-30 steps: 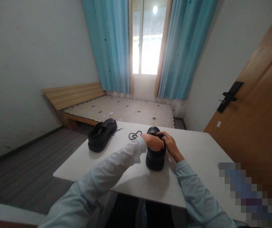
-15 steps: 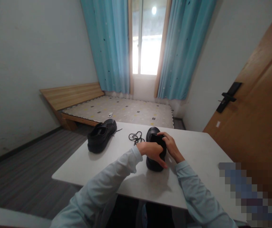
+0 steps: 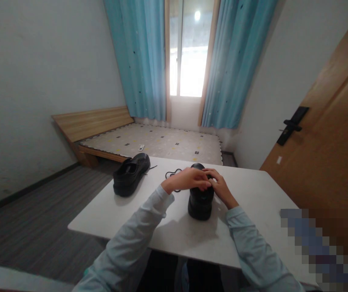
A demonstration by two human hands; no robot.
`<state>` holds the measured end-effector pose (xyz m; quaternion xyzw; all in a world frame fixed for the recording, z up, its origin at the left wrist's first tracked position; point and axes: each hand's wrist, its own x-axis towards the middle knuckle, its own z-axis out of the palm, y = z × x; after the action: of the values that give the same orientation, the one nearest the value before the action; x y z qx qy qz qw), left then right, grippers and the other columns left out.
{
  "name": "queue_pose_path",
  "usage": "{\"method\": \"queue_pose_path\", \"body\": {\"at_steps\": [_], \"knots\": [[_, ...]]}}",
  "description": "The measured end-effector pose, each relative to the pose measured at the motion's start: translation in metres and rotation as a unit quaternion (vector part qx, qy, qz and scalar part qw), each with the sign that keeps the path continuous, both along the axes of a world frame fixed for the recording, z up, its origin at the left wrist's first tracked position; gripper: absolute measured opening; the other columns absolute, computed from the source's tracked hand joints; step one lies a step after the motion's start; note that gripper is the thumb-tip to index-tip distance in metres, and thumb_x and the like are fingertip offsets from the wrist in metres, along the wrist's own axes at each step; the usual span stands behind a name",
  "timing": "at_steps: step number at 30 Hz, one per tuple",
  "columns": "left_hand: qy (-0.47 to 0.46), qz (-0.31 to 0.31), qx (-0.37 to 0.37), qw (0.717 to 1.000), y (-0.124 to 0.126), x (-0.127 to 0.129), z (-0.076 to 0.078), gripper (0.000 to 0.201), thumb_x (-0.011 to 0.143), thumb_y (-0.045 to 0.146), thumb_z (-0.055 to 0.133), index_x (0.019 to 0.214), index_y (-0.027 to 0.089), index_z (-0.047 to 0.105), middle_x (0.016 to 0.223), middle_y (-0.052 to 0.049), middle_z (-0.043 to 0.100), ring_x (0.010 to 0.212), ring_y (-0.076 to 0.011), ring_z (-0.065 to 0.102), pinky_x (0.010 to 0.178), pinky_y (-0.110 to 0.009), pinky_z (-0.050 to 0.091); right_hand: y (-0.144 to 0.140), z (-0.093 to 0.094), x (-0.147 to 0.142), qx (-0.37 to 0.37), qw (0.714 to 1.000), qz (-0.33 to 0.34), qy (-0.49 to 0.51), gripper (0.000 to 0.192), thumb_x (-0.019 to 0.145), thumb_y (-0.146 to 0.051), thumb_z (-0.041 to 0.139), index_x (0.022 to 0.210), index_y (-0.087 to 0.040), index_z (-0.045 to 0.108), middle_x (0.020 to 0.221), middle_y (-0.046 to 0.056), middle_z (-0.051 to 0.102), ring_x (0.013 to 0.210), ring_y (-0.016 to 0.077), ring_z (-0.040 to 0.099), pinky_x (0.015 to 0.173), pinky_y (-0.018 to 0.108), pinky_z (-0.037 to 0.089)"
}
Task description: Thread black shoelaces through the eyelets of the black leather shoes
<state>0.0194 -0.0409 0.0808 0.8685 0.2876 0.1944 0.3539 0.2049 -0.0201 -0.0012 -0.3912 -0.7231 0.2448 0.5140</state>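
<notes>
A black shoe [image 3: 200, 207] stands on the white table with its heel toward me. Over its front opening, my left hand [image 3: 188, 179] reaches across from the left, fingers bent and close together; what is between them is hidden. My right hand [image 3: 219, 186] is closed on the right side of the same shoe's upper, its fingertips meeting those of the left. Partly behind my left wrist lies a loose black shoelace [image 3: 171, 175]. The other black shoe [image 3: 131, 175] sits at the table's left, a lace end sticking out of its right side.
The white table [image 3: 246, 194] has its near edge just before my lap. Beyond it is a bed with a patterned mattress [image 3: 167, 136] and a small white object [image 3: 141, 147] on top. A wooden door [image 3: 328, 134] stands at the right. A blurred-out patch covers the table's right corner.
My left hand has moved forward from the shoe's heel area to its front opening, beside my right fingers. The right hand stays nearly in place. The other shoe and lace have not moved.
</notes>
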Motion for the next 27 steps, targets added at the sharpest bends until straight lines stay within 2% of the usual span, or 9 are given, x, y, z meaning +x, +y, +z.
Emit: {"method": "queue_pose_path", "body": {"at_steps": [2, 4, 6, 8, 11, 13, 17, 24, 27], "knots": [[-0.134, 0.084, -0.008, 0.987, 0.014, -0.011, -0.002, 0.031, 0.086, 0.041, 0.050, 0.090, 0.012, 0.061, 0.079, -0.006, 0.070, 0.072, -0.0129, 0.066, 0.066, -0.022, 0.049, -0.001, 0.001, -0.001, 0.001, 1.000, 0.008, -0.002, 0.032, 0.064, -0.012, 0.045, 0.082, -0.022, 0.069, 0.106, 0.005, 0.064, 0.105, 0.0224, 0.055, 0.099, 0.040, 0.036], [-0.198, 0.208, 0.024, 0.958, 0.029, -0.017, -0.011, 0.027, 0.086, 0.038, 0.050, 0.088, 0.013, 0.060, 0.074, -0.004, 0.068, 0.065, -0.0122, 0.064, 0.063, -0.022, 0.048, -0.001, 0.001, -0.002, -0.002, 1.000, 0.012, -0.010, 0.032, 0.065, -0.011, 0.044, 0.082, -0.022, 0.069, 0.107, 0.006, 0.064, 0.106, 0.0220, 0.055, 0.100, 0.041, 0.035], [-0.163, 0.331, 0.067, 0.927, 0.041, -0.020, -0.028, 0.023, 0.086, 0.034, 0.048, 0.088, 0.015, 0.060, 0.064, 0.000, 0.064, 0.056, -0.0115, 0.060, 0.060, -0.023, 0.045, -0.002, 0.001, -0.003, -0.001, 1.000, 0.014, -0.016, 0.031, 0.067, -0.010, 0.043, 0.081, -0.022, 0.068, 0.105, 0.006, 0.064, 0.106, 0.0216, 0.055, 0.101, 0.041, 0.034], [-0.094, 0.409, 0.110, 0.901, 0.051, -0.022, -0.047, 0.017, 0.084, 0.029, 0.050, 0.086, 0.016, 0.061, 0.064, 0.000, 0.063, 0.061, -0.0125, 0.060, 0.063, -0.023, 0.044, -0.002, 0.001, -0.002, 0.004, 1.000, 0.013, -0.021, 0.029, 0.068, -0.011, 0.043, 0.079, -0.021, 0.067, 0.102, 0.006, 0.065, 0.106, 0.0217, 0.055, 0.101, 0.041, 0.035], [0.000, 0.432, 0.116, 0.895, 0.060, -0.025, -0.075, 0.012, 0.083, 0.025, 0.054, 0.088, 0.018, 0.062, 0.072, -0.002, 0.066, 0.070, -0.0147, 0.061, 0.067, -0.024, 0.043, -0.001, -0.001, -0.002, 0.007, 0.999, 0.004, -0.033, 0.025, 0.068, -0.011, 0.043, 0.075, -0.021, 0.065, 0.098, 0.007, 0.065, 0.106, 0.0220, 0.054, 0.100, 0.042, 0.035], [0.037, 0.439, 0.117, 0.890, 0.062, -0.028, -0.086, 0.012, 0.083, 0.024, 0.054, 0.089, 0.018, 0.062, 0.077, -0.003, 0.067, 0.075, -0.0157, 0.062, 0.069, -0.024, 0.042, -0.001, -0.001, -0.002, 0.010, 0.999, 0.000, -0.042, 0.023, 0.068, -0.010, 0.043, 0.071, -0.021, 0.063, 0.098, 0.006, 0.065, 0.106, 0.0219, 0.054, 0.099, 0.042, 0.035], [0.087, 0.454, 0.137, 0.876, 0.063, -0.034, -0.093, 0.015, 0.085, 0.029, 0.053, 0.090, 0.019, 0.063, 0.082, -0.005, 0.067, 0.080, -0.0170, 0.062, 0.071, -0.025, 0.043, -0.003, -0.001, -0.004, 0.021, 0.998, -0.009, -0.063, 0.019, 0.069, -0.010, 0.043, 0.065, -0.020, 0.059, 0.098, 0.007, 0.064, 0.103, 0.0213, 0.055, 0.095, 0.041, 0.039], [0.184, 0.469, 0.176, 0.846, 0.061, -0.025, -0.107, 0.035, 0.080, 0.052, 0.054, 0.080, 0.019, 0.066, 0.091, -0.009, 0.064, 0.089, -0.0220, 0.060, 0.074, -0.029, 0.044, -0.008, 0.003, -0.005, 0.017, 0.995, -0.008, -0.095, 0.018, 0.071, -0.009, 0.043, 0.062, -0.020, 0.055, 0.098, 0.007, 0.062, 0.096, 0.0207, 0.056, 0.087, 0.039, 0.044], [0.208, 0.465, 0.182, 0.841, 0.063, -0.022, -0.113, 0.033, 0.079, 0.050, 0.056, 0.080, 0.018, 0.066, 0.092, -0.010, 0.064, 0.090, -0.0233, 0.060, 0.075, -0.030, 0.044, -0.008, 0.003, -0.005, 0.016, 0.995, -0.009, -0.100, 0.019, 0.071, -0.009, 0.043, 0.062, -0.020, 0.055, 0.098, 0.007, 0.062, 0.094, 0.0202, 0.057, 0.086, 0.038, 0.044]]}}
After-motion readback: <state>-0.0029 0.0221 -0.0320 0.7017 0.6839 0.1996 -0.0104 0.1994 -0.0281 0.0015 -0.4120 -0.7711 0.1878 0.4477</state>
